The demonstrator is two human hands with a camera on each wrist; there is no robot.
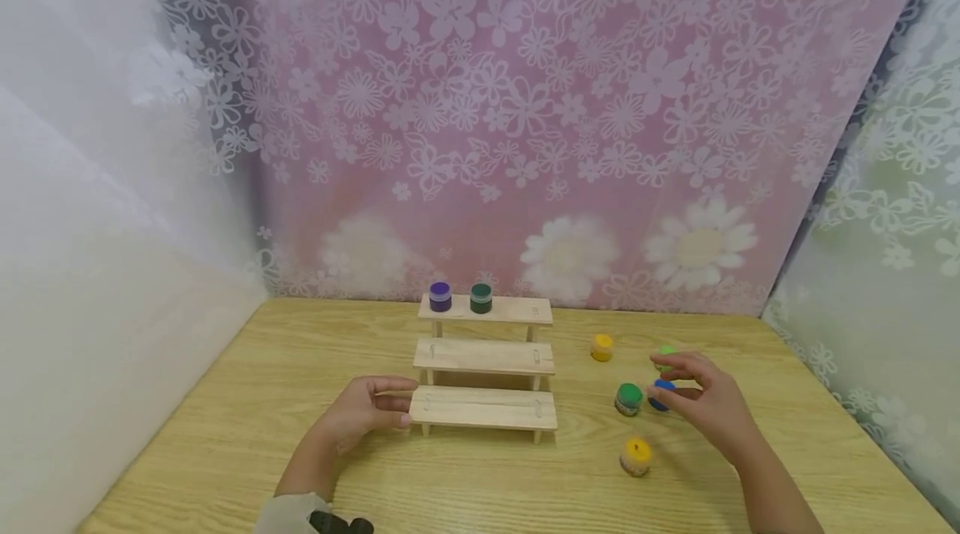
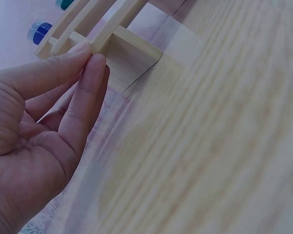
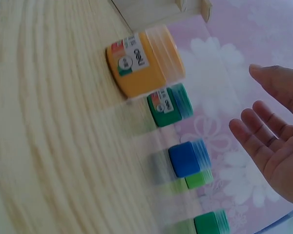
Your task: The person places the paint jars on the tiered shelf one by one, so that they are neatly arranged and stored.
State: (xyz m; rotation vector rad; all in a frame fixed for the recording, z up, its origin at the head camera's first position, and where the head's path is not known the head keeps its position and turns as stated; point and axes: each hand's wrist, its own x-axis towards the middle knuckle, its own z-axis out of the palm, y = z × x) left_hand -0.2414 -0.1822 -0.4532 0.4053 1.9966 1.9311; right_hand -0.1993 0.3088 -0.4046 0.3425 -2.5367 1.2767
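Observation:
A three-step wooden rack (image 1: pixel 483 409) stands in the middle of the table. My left hand (image 1: pixel 367 413) pinches the left end of its lowest step between thumb and fingertips, as the left wrist view (image 2: pixel 44 117) also shows. On the top step sit a purple paint jar (image 1: pixel 440 297) and a dark green paint jar (image 1: pixel 481 298). My right hand (image 1: pixel 708 401) hovers over a blue paint jar (image 1: pixel 660 396), fingers apart and holding nothing. In the right wrist view, that hand (image 3: pixel 278 136) is clear of the blue jar (image 3: pixel 185 159).
Near the right hand stand a green jar (image 1: pixel 628 399) and a light green jar (image 1: pixel 666 357), partly covered by the fingers. One yellow jar (image 1: pixel 636 457) stands nearer the front, another yellow jar (image 1: pixel 602 347) farther back. Another green jar (image 3: pixel 212 223) shows in the right wrist view.

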